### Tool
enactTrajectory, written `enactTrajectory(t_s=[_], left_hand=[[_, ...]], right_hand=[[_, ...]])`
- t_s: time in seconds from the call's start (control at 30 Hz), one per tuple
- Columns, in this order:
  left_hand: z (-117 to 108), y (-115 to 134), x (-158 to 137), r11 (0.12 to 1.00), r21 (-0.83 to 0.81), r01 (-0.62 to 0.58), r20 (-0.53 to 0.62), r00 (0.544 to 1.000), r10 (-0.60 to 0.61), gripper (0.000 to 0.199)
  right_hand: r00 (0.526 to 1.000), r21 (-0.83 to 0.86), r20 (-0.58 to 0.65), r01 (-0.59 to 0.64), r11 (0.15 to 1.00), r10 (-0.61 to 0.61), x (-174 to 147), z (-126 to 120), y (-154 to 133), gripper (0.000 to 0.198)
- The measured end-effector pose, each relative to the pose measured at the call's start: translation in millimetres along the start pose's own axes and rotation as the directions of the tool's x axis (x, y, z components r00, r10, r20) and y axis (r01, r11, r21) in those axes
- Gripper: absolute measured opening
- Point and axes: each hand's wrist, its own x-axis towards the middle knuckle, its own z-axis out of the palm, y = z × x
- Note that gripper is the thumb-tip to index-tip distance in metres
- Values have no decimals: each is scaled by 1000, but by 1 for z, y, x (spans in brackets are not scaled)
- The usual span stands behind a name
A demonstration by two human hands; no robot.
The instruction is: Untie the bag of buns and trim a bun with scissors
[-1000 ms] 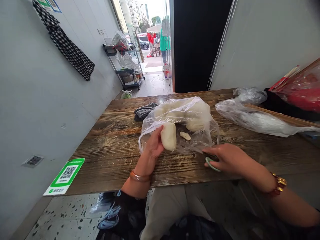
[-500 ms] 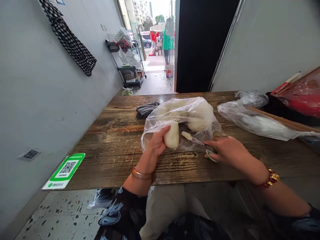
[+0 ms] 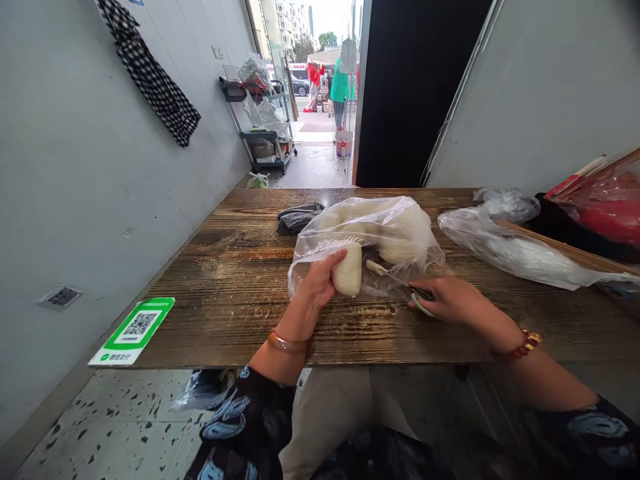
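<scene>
The left hand (image 3: 316, 287) wraps its grip around an upright dough lump (image 3: 348, 269) on the counter (image 3: 235, 293). Just right of it, the right hand (image 3: 450, 300), closed on scissors (image 3: 407, 287), points the blades toward a small dough scrap (image 3: 376, 268).

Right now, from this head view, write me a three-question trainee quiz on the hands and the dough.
1. True or false: the left hand grips a dough lump at the mouth of the clear plastic bag.
2. What does the right hand hold?
A. a rolling pin
B. scissors
C. a cup
3. Fill in: the scissor tips point at a small dough ___ lying on the plastic.

Key
1. True.
2. B: green handles, blades reaching left.
3. Scrap.
</scene>
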Motion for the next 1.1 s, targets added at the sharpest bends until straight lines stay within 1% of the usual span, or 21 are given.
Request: enactTrajectory(t_s=[0.07,0.13,0.2,0.23,0.27,0.33,0.4,0.47,0.53,0.6,0.7,0.8,0.9,1.0,1.1], left_hand=[[-1,0,0,1000,1,-2,-5,1000,2,36],[-1,0,0,1000,6,0,-8,1000,0,34],[-2,0,-1,1000,6,-6,-8,1000,6,33],[-2,0,-1,1000,9,-9,-7,1000,9,33],[-3,0,-1,1000,15,-10,-2,1000,10,34],[-4,-1,-1,999,45,-2,28,1000,1,38],[-5,-2,-1,996,92,19,94,995,-28,43],[-6,-4,-1,987,156,35,178,982,-63,48],[-6,-5,-2,971,235,35,257,962,-96,50],[-5,-7,-3,951,308,19,311,943,-119,51],[-2,-8,-5,932,362,-26,341,934,-106,49],[0,-8,-7,930,359,-77,353,934,-59,45],[1,-7,-7,931,350,-102,353,935,-30,43],[2,-8,-7,933,344,-108,360,932,-25,43],[2,-8,-7,927,358,-110,364,931,-30,43]], right_hand=[[998,220,56,1,976,-14,1,2,11,56],[995,410,99,-14,912,-30,1,2,16,61],[993,529,110,-27,848,-37,2,0,16,62],[994,555,106,-29,831,-36,2,-1,15,62],[995,555,99,-31,831,-29,3,-1,13,62],[998,484,65,-40,874,10,3,-2,10,64],[999,382,12,-50,923,49,0,-2,10,64],[998,322,-29,-51,945,64,-5,-2,11,62],[998,320,-41,-37,947,52,-13,-3,12,63],[999,346,-44,5,938,11,-22,-5,12,64],[994,381,-68,102,919,-82,-28,-8,6,61],[987,360,-105,151,921,-121,-27,-12,-3,57],[982,323,-125,174,930,-140,-21,-14,-9,58],[979,297,-143,180,938,-143,-17,-16,-13,58],[984,291,-122,161,943,-131,-16,-19,-15,60]])
